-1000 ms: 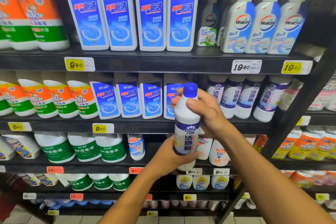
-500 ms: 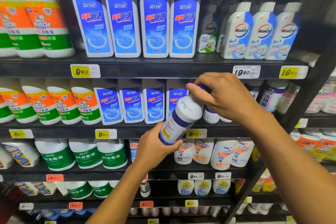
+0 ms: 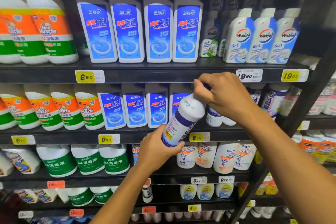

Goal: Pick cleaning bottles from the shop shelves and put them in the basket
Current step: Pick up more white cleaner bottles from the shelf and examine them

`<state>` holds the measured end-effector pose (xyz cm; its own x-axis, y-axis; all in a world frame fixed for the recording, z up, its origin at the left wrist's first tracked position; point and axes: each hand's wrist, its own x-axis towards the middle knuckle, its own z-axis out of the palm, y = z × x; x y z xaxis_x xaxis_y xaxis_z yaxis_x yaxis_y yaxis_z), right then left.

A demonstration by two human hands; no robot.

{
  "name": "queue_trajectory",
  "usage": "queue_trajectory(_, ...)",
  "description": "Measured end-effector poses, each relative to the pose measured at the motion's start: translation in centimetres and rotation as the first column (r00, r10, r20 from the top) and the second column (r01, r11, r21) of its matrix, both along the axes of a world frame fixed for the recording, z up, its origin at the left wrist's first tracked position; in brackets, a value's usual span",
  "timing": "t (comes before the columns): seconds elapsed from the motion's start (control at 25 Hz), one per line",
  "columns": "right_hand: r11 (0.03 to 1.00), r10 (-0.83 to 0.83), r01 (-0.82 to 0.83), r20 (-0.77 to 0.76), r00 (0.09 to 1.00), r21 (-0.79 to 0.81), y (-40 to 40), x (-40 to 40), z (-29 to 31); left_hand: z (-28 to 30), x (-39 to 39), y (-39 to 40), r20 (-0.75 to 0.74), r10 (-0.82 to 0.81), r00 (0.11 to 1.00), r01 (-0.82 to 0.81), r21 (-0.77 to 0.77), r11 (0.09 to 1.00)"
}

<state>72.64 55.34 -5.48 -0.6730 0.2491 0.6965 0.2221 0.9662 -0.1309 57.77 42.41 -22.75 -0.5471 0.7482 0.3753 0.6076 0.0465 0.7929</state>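
Observation:
A white cleaning bottle [image 3: 183, 118] with a purple label is tilted, its top leaning away toward the second shelf. My left hand [image 3: 156, 149] grips its base from below. My right hand [image 3: 221, 92] wraps over its blue cap, which is almost hidden under the fingers. More bottles of the same kind [image 3: 271, 100] stand on that shelf just behind my right hand. No basket is in view.
Black shop shelves [image 3: 163, 73] carry rows of blue-labelled toilet cleaner [image 3: 127, 31], orange and green Mr Muscle bottles [image 3: 52, 31], Walch bottles [image 3: 263, 38] and green disinfectant jugs [image 3: 87, 162]. A dark slanted shelf post [image 3: 301, 107] runs down the right side.
The bottle was upright in both hands a second ago. It has tipped over with its cap end toward the shelf and risen slightly; the view has moved closer to the shelves.

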Motion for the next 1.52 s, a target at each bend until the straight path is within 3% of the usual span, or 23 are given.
queue_trajectory(0.08, 0.965, 0.119, -0.13, -0.061, 0.991, -0.23, 0.1, -0.4, -0.4, 0.3, -0.3, -0.1, 0.122, -0.109, 0.987, 0.112, -0.019, 0.994)
queue_trajectory(0.12, 0.885, 0.196, -0.233, -0.13, 0.972, -0.404, 0.1, -0.7, -0.7, 0.4, -0.4, -0.1, 0.214, -0.183, 0.96, 0.191, -0.016, 0.982)
queue_trajectory(0.2, 0.584, 0.302, -0.408, -0.279, 0.912, -0.702, 0.0, -1.2, -1.4, 0.8, -0.4, -0.2, 0.378, -0.295, 0.878, 0.317, 0.003, 0.948)
queue_trajectory(0.28, 0.308, 0.333, -0.447, -0.345, 0.878, -0.84, 0.1, -1.8, -2.7, 1.0, -0.1, -0.2, 0.479, -0.336, 0.811, 0.371, 0.022, 0.928)
queue_trajectory(0.36, 0.229, 0.334, -0.437, -0.351, 0.875, -0.87, 0.0, -2.4, -3.8, 1.1, 0.1, -0.2, 0.52, -0.365, 0.772, 0.398, 0.051, 0.916)
queue_trajectory(0.72, 0.303, 0.376, -0.461, -0.34, 0.862, -0.834, -0.8, -3.1, -3.1, 1.1, -0.8, -1.1, 0.476, -0.402, 0.782, 0.472, -0.031, 0.881)
queue_trajectory(0.96, 0.256, 0.422, -0.561, -0.431, 0.797, -0.787, -2.4, -1.9, -1.8, 1.7, -2.5, -0.6, 0.385, -0.428, 0.818, 0.491, -0.079, 0.867)
queue_trajectory(1.08, 0.373, 0.58, -0.532, -0.257, 0.773, -0.76, -3.9, -0.5, -1.8, 3.2, -3.3, -0.1, 0.238, -0.438, 0.867, 0.468, -0.091, 0.879)
queue_trajectory(1.16, 0.43, 0.595, -0.51, -0.191, 0.78, -0.745, -4.7, 0.3, -1.9, 3.8, -3.7, 0.2, 0.145, -0.454, 0.879, 0.466, -0.066, 0.882)
queue_trajectory(1.36, 0.374, 0.567, -0.553, -0.288, 0.771, -0.745, -5.4, 0.7, -1.8, 3.8, -3.9, 0.3, 0.119, -0.494, 0.861, 0.502, -0.049, 0.864)
queue_trajectory(1.52, 0.394, 0.561, -0.603, -0.339, 0.756, -0.694, -5.5, 0.6, -1.9, 3.7, -3.3, 0.1, 0.144, -0.507, 0.85, 0.521, -0.077, 0.85)
